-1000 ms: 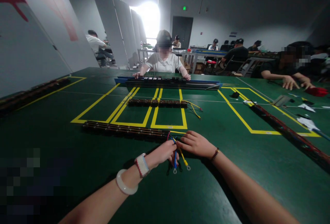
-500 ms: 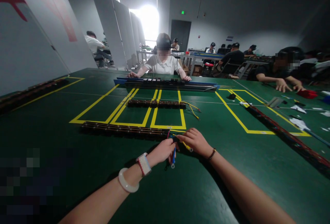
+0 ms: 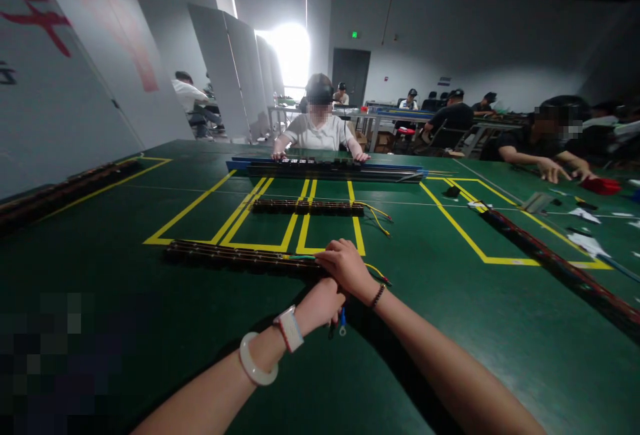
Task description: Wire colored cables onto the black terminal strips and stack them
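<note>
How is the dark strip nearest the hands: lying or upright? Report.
Lying: the strip stretches lengthwise along the green table, near the right hand.

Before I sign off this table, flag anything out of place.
White scraps untidily litter the right of the table, and the dark wired strip there overruns the near edge of the yellow outline rather than lying inside.

The right grip (image 3: 345, 265) (beaded bracelet (image 3: 379, 295) behind it) pinches a green cable (image 3: 303, 257).
</note>
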A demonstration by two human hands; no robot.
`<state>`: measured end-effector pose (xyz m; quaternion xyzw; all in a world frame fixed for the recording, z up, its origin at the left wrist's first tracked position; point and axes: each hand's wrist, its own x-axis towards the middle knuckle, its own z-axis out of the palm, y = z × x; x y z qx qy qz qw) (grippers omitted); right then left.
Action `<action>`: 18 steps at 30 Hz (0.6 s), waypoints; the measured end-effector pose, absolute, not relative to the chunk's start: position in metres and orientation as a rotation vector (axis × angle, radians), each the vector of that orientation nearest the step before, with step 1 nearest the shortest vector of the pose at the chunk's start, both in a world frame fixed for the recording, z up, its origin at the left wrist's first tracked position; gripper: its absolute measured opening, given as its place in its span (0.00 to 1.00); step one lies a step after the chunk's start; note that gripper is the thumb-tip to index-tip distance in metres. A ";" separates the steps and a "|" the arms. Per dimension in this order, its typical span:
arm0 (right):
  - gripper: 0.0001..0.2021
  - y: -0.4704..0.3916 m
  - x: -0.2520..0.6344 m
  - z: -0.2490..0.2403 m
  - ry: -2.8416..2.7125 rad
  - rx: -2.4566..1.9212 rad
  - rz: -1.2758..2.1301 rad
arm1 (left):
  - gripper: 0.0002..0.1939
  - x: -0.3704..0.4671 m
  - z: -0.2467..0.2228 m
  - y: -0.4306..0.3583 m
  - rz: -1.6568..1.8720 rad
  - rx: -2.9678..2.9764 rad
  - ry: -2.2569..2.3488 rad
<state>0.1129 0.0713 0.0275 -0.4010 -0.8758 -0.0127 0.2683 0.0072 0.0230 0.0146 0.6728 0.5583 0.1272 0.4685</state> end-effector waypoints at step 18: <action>0.12 0.042 0.186 0.010 -2.205 -0.997 0.005 | 0.10 -0.009 0.014 0.025 0.328 2.237 1.258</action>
